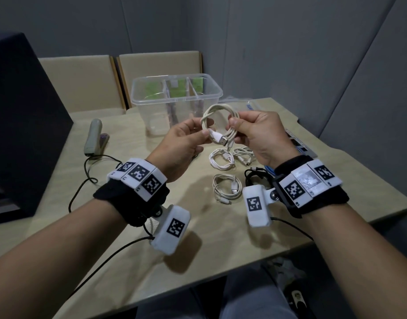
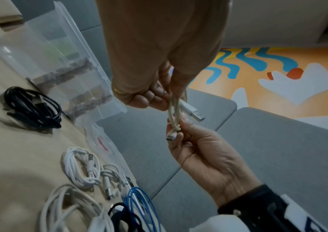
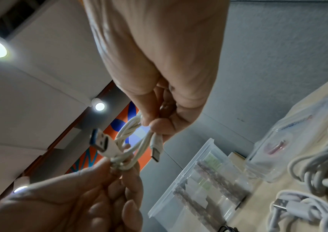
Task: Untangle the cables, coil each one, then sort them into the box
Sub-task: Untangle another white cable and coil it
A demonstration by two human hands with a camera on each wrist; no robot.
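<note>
A cream-white cable (image 1: pixel 218 124) wound into a small coil is held in the air in front of the clear divided box (image 1: pixel 138 104). My left hand (image 1: pixel 201 130) pinches the coil's left side, where the USB plug (image 1: pixel 222 140) sticks out. My right hand (image 1: pixel 235 130) pinches its right side. In the left wrist view the coil (image 2: pixel 175 113) runs between both hands, and in the right wrist view the coil (image 3: pixel 133 141) shows both plugs free. On the table below lie three coiled white cables (image 1: pixel 222 158) (image 1: pixel 244 155) (image 1: pixel 227 187), a black cable (image 1: pixel 257 177) and a blue cable (image 2: pixel 139 207).
Another black coil (image 2: pixel 34 106) lies beside the box (image 2: pixel 63 62). A grey-green handheld device (image 1: pixel 93 139) with a black cord sits at the left, next to a large dark block (image 1: pixel 20 125). A clear zip bag (image 1: pixel 250 104) lies behind my right hand. The table edge (image 1: pixel 220 279) is near me.
</note>
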